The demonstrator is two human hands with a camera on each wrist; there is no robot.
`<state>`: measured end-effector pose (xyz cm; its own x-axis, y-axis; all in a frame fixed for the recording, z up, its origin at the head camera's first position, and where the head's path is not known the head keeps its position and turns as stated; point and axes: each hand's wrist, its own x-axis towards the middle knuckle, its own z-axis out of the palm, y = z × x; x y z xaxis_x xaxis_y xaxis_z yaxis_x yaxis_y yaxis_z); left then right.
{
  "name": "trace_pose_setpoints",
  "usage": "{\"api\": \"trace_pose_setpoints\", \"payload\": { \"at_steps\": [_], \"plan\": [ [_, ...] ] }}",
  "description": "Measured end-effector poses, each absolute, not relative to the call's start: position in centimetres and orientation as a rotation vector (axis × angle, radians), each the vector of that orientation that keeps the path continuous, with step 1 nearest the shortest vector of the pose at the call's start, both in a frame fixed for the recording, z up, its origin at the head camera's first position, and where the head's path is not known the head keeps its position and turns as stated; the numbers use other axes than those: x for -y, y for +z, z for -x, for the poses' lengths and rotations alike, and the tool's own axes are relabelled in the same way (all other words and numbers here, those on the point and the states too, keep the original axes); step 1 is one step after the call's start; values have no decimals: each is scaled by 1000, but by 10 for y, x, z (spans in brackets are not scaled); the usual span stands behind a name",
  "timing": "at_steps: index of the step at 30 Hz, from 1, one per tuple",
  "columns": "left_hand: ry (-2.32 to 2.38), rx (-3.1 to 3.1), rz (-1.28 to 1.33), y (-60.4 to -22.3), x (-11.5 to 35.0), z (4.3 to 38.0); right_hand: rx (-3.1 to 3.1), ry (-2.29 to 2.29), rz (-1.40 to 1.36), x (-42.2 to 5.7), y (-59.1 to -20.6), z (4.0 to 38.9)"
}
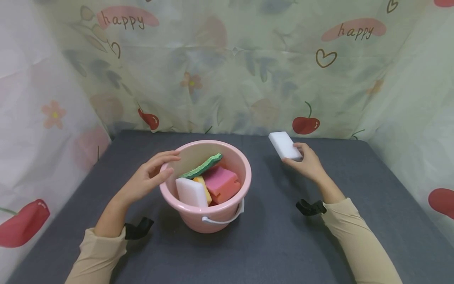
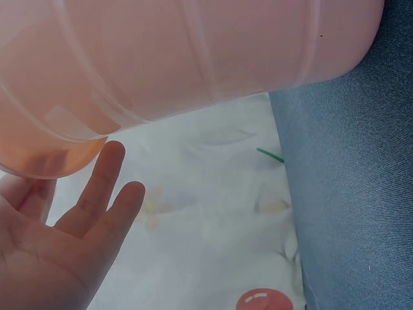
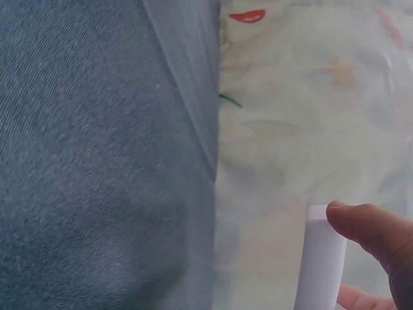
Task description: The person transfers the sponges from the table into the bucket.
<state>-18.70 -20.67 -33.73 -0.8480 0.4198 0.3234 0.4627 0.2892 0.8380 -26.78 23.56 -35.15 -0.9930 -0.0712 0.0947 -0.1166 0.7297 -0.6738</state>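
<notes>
In the head view, a pink bucket (image 1: pixel 209 219) stands left of centre on the dark table. My left hand (image 1: pixel 150 173) touches its left rim, fingers fairly straight and spread. Seen from the left wrist, two fingers of the left hand (image 2: pixel 58 258) extend beside the bucket wall (image 2: pixel 193 51). To the right, my right hand (image 1: pixel 307 162) pinches a white sponge block (image 1: pixel 283 145) by its near end, above the table. In the right wrist view, the thumb presses on the end of the white sponge (image 3: pixel 321 258).
Inside the bucket lie another white sponge (image 1: pixel 191 192), a green scrubbing sponge (image 1: pixel 202 166), a pink-and-orange sponge (image 1: pixel 221 181) and a yellow piece (image 1: pixel 202 185). A white handle (image 1: pixel 227 219) hangs at the bucket's front. Printed cloth (image 1: pixel 234 79) walls the table's back and sides.
</notes>
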Motion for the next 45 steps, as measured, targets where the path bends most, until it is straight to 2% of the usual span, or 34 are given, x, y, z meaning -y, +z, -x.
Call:
{"api": "trace_pose_setpoints", "payload": {
  "at_steps": [18, 45],
  "plan": [
    [-1639, 2463, 890, -339, 206, 188, 2804, 1141, -313, -218, -320, 241],
    [-1631, 2461, 886, -338, 206, 187, 2662, 1059, -589, -193, -292, 204]
  ]
}}
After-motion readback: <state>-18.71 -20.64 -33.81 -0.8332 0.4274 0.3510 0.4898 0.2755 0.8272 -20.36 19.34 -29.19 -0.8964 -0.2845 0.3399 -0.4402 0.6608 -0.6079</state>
